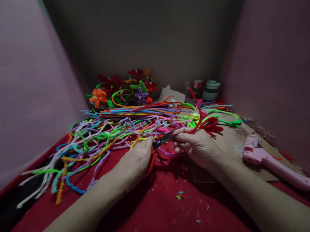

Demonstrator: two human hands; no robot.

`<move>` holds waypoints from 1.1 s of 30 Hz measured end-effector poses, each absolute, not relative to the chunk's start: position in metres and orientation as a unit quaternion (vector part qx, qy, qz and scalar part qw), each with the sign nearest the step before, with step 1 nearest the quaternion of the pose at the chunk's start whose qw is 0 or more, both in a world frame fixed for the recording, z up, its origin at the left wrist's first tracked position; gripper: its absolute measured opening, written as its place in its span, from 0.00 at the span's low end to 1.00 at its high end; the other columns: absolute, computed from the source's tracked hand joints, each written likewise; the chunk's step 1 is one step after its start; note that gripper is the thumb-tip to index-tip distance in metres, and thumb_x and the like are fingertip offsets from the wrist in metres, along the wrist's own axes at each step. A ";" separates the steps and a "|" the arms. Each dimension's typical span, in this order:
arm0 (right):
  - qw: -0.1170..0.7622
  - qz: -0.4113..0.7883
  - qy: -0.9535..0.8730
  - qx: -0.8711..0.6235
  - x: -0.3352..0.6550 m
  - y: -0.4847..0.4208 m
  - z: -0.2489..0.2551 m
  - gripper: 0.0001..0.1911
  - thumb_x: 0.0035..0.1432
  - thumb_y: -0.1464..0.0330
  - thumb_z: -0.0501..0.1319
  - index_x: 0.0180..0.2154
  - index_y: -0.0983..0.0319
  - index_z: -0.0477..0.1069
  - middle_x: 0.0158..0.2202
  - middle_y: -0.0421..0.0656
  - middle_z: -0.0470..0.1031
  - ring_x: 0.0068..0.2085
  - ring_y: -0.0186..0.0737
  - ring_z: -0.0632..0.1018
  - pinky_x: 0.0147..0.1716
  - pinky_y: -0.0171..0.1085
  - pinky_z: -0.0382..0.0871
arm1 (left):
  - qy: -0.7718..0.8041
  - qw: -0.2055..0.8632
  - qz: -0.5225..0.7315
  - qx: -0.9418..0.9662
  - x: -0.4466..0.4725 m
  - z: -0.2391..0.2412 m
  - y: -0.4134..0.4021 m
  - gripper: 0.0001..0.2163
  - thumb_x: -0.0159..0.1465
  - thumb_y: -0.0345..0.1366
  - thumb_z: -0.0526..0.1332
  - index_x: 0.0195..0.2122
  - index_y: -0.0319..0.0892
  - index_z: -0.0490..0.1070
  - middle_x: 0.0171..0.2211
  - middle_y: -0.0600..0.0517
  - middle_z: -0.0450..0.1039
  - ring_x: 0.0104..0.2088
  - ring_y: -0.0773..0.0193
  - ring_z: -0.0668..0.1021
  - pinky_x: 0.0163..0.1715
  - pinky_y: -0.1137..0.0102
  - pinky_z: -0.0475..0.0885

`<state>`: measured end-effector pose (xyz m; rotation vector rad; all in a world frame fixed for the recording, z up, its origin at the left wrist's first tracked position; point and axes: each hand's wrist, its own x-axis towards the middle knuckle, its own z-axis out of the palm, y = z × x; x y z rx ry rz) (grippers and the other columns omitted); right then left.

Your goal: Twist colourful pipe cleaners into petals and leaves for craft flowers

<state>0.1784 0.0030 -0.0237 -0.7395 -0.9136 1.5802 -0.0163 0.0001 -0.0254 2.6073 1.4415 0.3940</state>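
My left hand (138, 158) is closed around a red pipe cleaner (151, 164) that curves down under its fingers. My right hand (198, 145) grips small black scissors (164, 139), blades pointing left toward the left hand's fingertips. The right hand also holds a bundle of red pipe cleaners (207, 123) that rises behind it. A heap of loose pipe cleaners in many colours (106, 136) lies on the red cloth (159, 205) just beyond both hands.
Finished pipe-cleaner flowers (125, 90) stand at the back. A pink glue gun (274, 163) lies on brown cardboard (234, 143) to the right. Two small jars (208, 89) sit at the back right. Pink walls close in on both sides. Small clippings dot the cloth.
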 end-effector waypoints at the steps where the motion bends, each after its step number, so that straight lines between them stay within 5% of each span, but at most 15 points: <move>1: 0.553 0.667 -0.388 -0.312 0.178 0.003 -0.024 0.05 0.42 0.73 0.66 0.24 0.67 0.72 0.21 0.40 0.71 0.22 0.30 0.72 0.20 0.29 0.68 | 0.481 0.072 0.128 0.864 -0.016 -0.024 -0.001 0.17 0.62 0.30 0.44 0.52 0.36 0.58 0.47 0.40 0.69 0.46 0.57 0.73 0.45 0.63 0.67; 27: 0.553 0.663 -0.387 -0.324 0.179 0.001 -0.019 0.05 0.40 0.73 0.66 0.24 0.66 0.71 0.21 0.39 0.70 0.22 0.30 0.71 0.21 0.31 0.67 | 0.475 0.063 0.120 0.869 -0.017 -0.020 -0.003 0.15 0.61 0.27 0.44 0.48 0.39 0.62 0.42 0.42 0.72 0.40 0.59 0.75 0.39 0.65 0.70; 33: 0.554 0.670 -0.373 -0.324 0.178 0.000 -0.016 0.05 0.40 0.73 0.66 0.22 0.65 0.70 0.21 0.39 0.71 0.22 0.30 0.72 0.22 0.31 0.67 | 0.519 0.083 0.150 0.838 -0.017 -0.017 -0.003 0.12 0.59 0.28 0.47 0.43 0.39 0.62 0.24 0.50 0.70 0.24 0.62 0.74 0.25 0.69 0.67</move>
